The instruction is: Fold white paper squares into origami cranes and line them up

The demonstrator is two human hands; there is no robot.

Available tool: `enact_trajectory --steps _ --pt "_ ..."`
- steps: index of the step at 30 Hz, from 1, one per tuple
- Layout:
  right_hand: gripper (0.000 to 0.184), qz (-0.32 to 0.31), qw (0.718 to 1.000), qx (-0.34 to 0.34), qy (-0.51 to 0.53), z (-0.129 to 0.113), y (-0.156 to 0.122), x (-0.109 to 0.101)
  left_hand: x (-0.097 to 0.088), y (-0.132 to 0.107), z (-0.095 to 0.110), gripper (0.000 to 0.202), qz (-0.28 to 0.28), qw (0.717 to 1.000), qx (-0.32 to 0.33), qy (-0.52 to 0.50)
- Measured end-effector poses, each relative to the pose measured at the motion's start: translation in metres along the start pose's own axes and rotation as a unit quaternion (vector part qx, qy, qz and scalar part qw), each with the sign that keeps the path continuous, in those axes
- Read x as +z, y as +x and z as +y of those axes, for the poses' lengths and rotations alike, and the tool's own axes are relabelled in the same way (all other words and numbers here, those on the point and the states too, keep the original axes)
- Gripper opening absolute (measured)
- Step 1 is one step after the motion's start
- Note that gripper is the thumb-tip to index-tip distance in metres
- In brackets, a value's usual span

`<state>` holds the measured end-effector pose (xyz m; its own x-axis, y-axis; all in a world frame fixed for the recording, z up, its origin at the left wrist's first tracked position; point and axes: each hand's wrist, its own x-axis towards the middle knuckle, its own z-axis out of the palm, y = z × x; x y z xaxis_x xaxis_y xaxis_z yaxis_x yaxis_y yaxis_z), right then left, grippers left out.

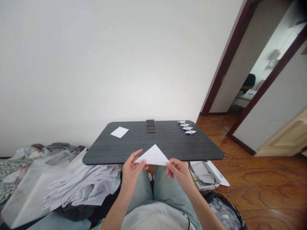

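Note:
A sheet of white paper folded into a triangle [153,156] is held up at the near edge of the dark table, its point facing away from me. My left hand [133,164] pinches its left corner between thumb and fingers. At the right corner, my right hand [177,169] grips the paper in the same way, its other fingers curled. On the table's left side lies a flat white paper square [119,132]. Several small folded paper cranes [187,127] stand in a row at the right back.
A phone [151,126] lies at the back of the dark table [134,143], near the wall. Folded white cloth [83,185] is piled at the lower left. Right of my legs are a white box [217,183] with cables and a black bag [223,210] of paper scraps.

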<state>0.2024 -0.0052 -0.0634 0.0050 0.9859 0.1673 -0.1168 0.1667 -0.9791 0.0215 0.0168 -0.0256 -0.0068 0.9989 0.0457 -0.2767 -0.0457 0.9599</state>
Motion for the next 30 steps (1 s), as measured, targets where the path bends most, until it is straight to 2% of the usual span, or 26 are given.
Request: enact_trajectory --steps 3,7,16,23,27,30 --pt "0.035 -0.002 1.0 0.002 -0.009 -0.001 0.0 0.004 0.006 -0.005 -0.001 0.062 -0.005 1.0 -0.024 -0.018" --pt "0.037 -0.008 1.0 0.019 -0.021 0.0 -0.001 0.005 0.009 -0.006 -0.006 0.051 -0.016 0.998 -0.051 -0.016" --pt "0.036 0.021 1.0 0.015 0.002 0.005 0.001 0.0 -0.003 0.002 -0.009 0.048 -0.022 0.998 -0.055 -0.031" --pt "0.035 0.037 0.999 -0.007 -0.006 0.003 0.002 -0.003 -0.01 0.007 -0.007 0.042 0.006 0.999 -0.025 -0.034" --pt "0.034 0.048 0.999 -0.02 -0.017 0.005 0.003 -0.003 -0.013 0.009 -0.012 0.035 0.012 1.0 0.01 -0.007" --pt "0.03 0.064 0.997 -0.027 -0.014 0.005 0.003 -0.003 -0.017 0.009 -0.013 0.025 -0.001 0.997 0.054 0.05"
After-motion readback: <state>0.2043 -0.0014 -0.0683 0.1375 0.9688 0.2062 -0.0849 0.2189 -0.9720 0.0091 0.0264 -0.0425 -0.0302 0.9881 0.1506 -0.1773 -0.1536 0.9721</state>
